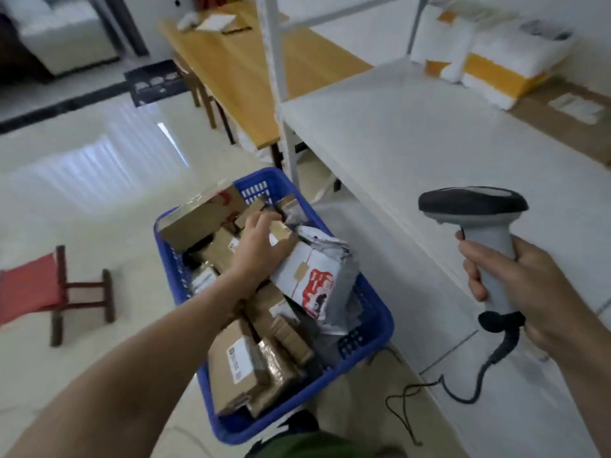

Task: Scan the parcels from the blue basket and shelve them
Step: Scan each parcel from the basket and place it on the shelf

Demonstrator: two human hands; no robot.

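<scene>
A blue basket [373, 312] stands on the floor beside the white shelf [413, 137], filled with several cardboard and white parcels. My left hand [261, 246] reaches into it, fingers curled over a small brown parcel [281, 231] near the far end. A white parcel with red print [310, 276] lies just right of that hand. My right hand [515, 285] grips a grey barcode scanner [476, 219] upright at the shelf's front edge, its black cable hanging toward the floor.
On the shelf's back right lie white and yellow mailers [489, 57] and a flat brown carton [568, 114]. A wooden table [241, 71] stands behind the shelf post. A red stool [43, 289] sits on the tiled floor at left.
</scene>
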